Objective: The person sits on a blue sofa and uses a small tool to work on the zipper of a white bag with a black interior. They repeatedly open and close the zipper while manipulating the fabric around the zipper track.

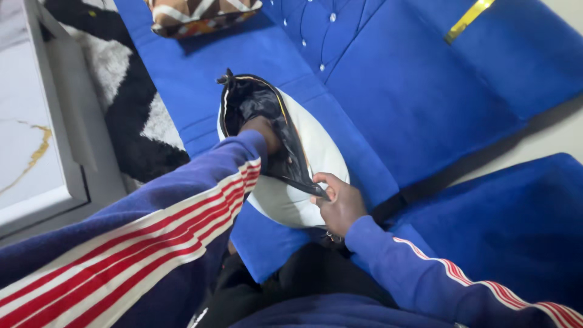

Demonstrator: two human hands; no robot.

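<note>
A white cushion insert (316, 158) lies on the blue sofa seat (200, 67), partly inside a black cushion cover (258, 103) whose opening gapes upward. My left hand (264, 130) reaches into the cover's opening, its fingers hidden inside the black fabric. At the near end, my right hand (340, 203) pinches the cover's edge against the insert. Both arms wear blue sleeves with red and white stripes.
A brown patterned cushion (200, 13) lies at the far end of the seat. The tufted blue backrest (388, 67) runs to the right. On the left stands a white marble-top table (36, 121) over a black and white rug (130, 103).
</note>
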